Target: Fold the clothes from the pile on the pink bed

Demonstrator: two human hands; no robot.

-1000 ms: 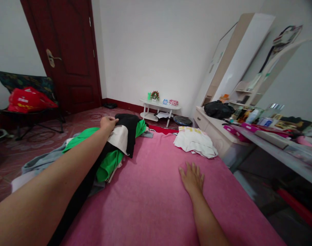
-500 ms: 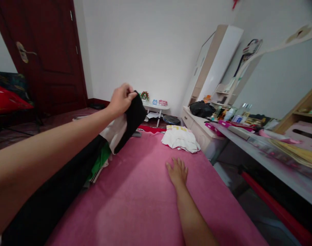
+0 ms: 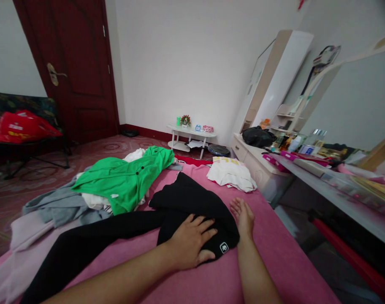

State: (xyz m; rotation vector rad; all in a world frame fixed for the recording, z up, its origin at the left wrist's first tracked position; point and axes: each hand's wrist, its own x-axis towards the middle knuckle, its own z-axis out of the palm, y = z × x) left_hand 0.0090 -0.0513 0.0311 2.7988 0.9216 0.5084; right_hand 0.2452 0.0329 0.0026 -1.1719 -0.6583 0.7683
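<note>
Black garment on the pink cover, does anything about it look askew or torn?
The black garment lies askew: one sleeve or leg trails toward the picture's lower left, out of line with the wider part under the left hand. No tear shows, though that hand hides some fabric.

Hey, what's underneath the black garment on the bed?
Pink bedding shows around the black garment, so that probably runs underneath. Whatever lies directly beneath it is covered and can't be seen; the left hand rests on top.
</note>
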